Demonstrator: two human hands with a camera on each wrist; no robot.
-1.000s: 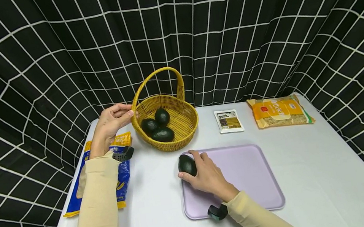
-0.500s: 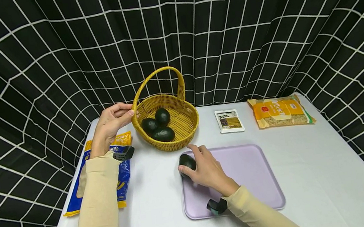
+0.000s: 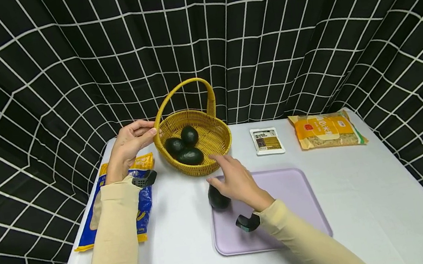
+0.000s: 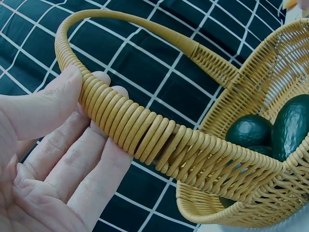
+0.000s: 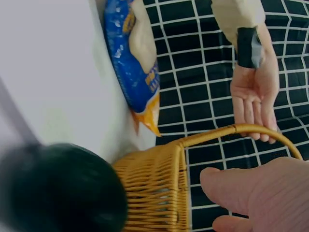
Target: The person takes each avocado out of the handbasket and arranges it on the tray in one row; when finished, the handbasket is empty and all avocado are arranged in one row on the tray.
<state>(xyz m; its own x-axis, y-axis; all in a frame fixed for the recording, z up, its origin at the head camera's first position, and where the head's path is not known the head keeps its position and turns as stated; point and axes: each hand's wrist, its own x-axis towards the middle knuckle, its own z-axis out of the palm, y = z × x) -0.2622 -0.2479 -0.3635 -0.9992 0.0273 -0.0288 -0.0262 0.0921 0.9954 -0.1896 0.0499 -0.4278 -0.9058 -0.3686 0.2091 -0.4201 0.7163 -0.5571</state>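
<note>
My left hand (image 3: pixel 129 145) pinches the side of the yellow wicker basket's handle (image 4: pixel 120 116), thumb on one side and fingers on the other. Inside the basket (image 3: pixel 214 138) lie three dark green avocados (image 3: pixel 189 156). Another avocado (image 3: pixel 218 199) rests at the left edge of the lilac tray (image 3: pixel 286 211). Just above and to the right of it hovers my right hand (image 3: pixel 238 184), fingers spread and holding nothing. In the right wrist view that avocado (image 5: pixel 67 188) looks blurred and apart from the thumb.
A blue and yellow bag (image 3: pixel 143 212) lies under the left forearm. Behind the tray is a small white packet (image 3: pixel 267 141), with an orange grain bag (image 3: pixel 327 130) at the back right. A black gridded curtain (image 3: pixel 256 46) surrounds the white table (image 3: pixel 381 199).
My right hand has let go of the avocado on the tray and lifted away toward the basket. The left hand has stayed on the basket handle.
</note>
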